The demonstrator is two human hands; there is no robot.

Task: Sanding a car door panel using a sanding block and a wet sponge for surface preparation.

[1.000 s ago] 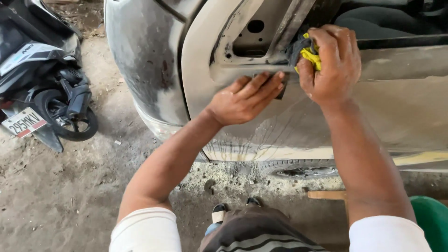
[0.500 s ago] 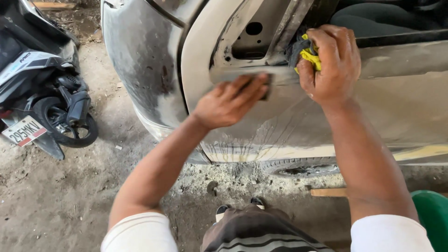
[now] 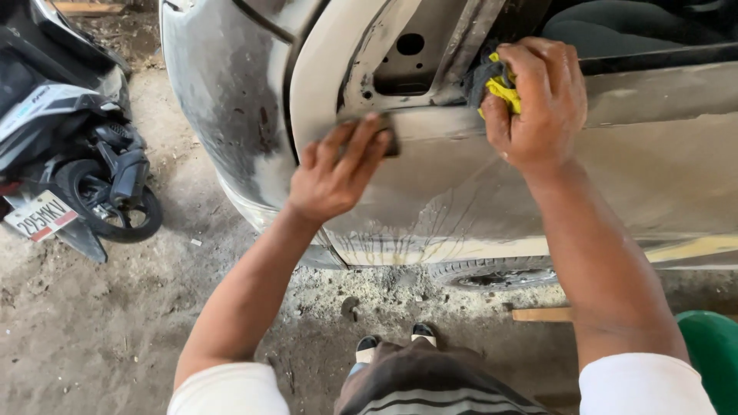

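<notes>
The left hand [image 3: 334, 173] pressed flat, fingers extended, on a dark sanding block [image 3: 388, 142] against the grey car panel [image 3: 461, 192]. The right hand [image 3: 538, 104] closed its fingers around a yellow rag [image 3: 503, 92] at the panel's upper edge. A scooter [image 3: 69, 154] stood well left of the panel.

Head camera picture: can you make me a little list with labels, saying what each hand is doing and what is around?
Left hand: flat on the grey car panel, pressing a dark sanding block
Right hand: clutching a yellow and dark cloth at the door opening
Panel surface: dull, with wet streaks below the hands
Ground: dirt floor
Nearby: parked scooter at left, green tub at lower right
</notes>
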